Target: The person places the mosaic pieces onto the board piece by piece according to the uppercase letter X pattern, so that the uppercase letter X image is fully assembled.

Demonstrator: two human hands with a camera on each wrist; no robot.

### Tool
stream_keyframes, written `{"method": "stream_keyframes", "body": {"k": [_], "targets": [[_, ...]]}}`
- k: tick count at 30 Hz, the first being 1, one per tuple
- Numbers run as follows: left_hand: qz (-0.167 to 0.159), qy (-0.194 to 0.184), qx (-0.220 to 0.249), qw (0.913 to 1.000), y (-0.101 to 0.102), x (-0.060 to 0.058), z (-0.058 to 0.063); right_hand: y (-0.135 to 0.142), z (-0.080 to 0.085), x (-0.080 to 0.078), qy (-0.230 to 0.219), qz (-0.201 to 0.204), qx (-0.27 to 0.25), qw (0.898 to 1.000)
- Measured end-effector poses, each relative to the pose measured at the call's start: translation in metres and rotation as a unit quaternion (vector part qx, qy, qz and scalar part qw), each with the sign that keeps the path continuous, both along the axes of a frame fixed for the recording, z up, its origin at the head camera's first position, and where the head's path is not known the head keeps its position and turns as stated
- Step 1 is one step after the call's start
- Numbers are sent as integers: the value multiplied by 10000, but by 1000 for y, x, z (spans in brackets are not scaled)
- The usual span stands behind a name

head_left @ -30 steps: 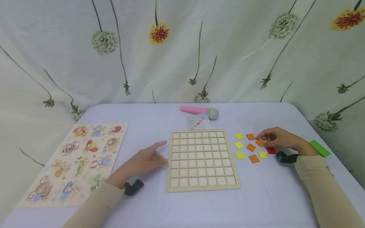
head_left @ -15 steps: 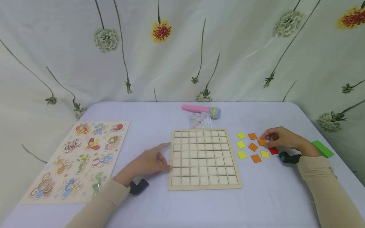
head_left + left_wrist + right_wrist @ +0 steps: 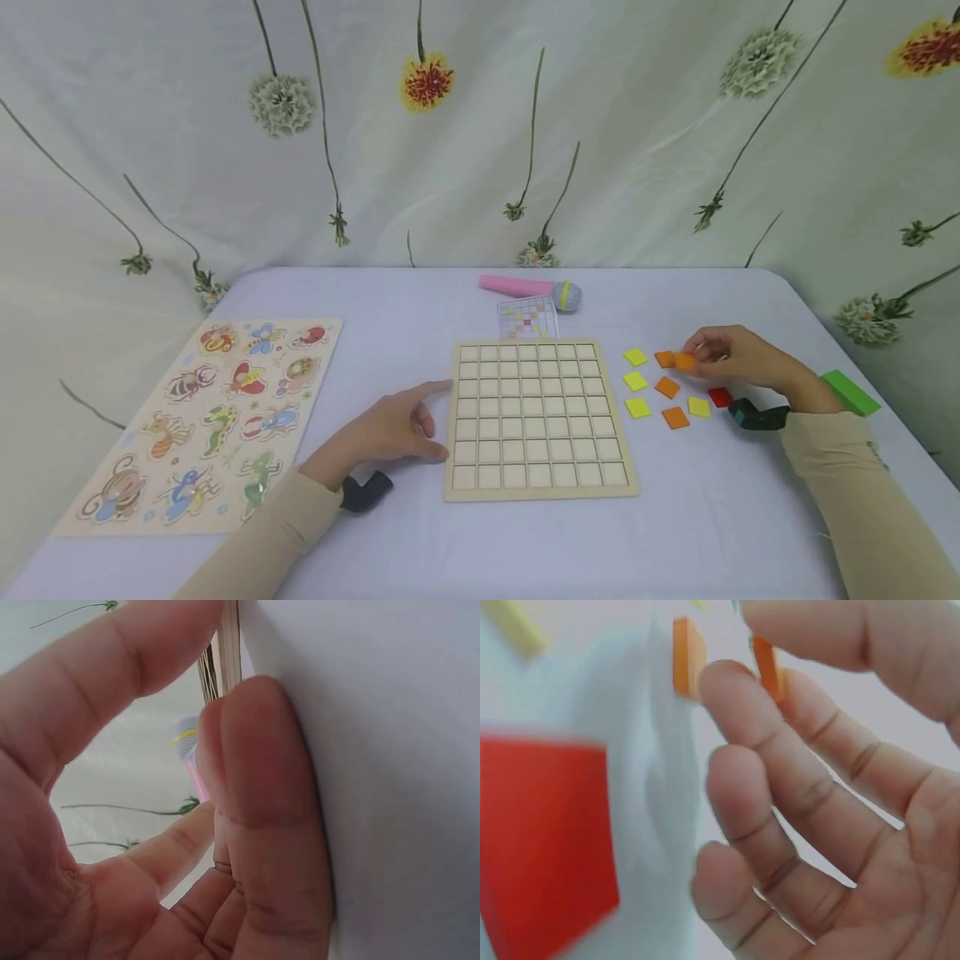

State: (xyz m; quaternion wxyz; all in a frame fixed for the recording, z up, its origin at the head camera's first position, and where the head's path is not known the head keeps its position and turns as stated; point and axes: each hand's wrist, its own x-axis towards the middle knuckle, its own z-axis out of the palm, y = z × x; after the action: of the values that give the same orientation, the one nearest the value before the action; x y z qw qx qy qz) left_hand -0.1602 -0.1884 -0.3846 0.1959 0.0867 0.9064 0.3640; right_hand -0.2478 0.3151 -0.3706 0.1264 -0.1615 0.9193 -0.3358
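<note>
My right hand (image 3: 738, 358) pinches an orange square tile (image 3: 684, 361) between thumb and fingers, just above the table; in the right wrist view that orange tile (image 3: 765, 667) shows edge-on. Beside it lies another orange tile (image 3: 663, 359), with more orange tiles (image 3: 667, 387) nearby. A red tile (image 3: 720, 397) lies below the hand and looms large in the right wrist view. My left hand (image 3: 393, 425) rests at the left edge of a wooden grid board (image 3: 447, 433), index finger and thumb extended to its rim. In the left wrist view the board's edge (image 3: 231, 645) is partly hidden by fingers.
Several yellow tiles (image 3: 635, 381) lie right of the board. Behind it are a small pattern card (image 3: 528, 317) and a pink toy microphone (image 3: 517, 286). An insect picture board (image 3: 202, 425) lies at left. A green block (image 3: 851, 392) sits beyond the right wrist.
The right hand has taken hold of an orange tile and lifted it slightly, moving away from the red tile, now fully uncovered. The left hand has shifted right to the board's edge.
</note>
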Motion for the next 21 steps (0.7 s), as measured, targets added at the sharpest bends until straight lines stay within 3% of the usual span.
{"method": "stream_keyframes", "body": {"k": [6, 21], "targets": [[71, -25, -49, 10000, 1, 2, 2, -12, 3, 2, 104, 3, -212, 9997], [0, 16, 241, 9997, -4, -1, -2, -44, 2, 10, -333, 169, -1243, 9915]]}}
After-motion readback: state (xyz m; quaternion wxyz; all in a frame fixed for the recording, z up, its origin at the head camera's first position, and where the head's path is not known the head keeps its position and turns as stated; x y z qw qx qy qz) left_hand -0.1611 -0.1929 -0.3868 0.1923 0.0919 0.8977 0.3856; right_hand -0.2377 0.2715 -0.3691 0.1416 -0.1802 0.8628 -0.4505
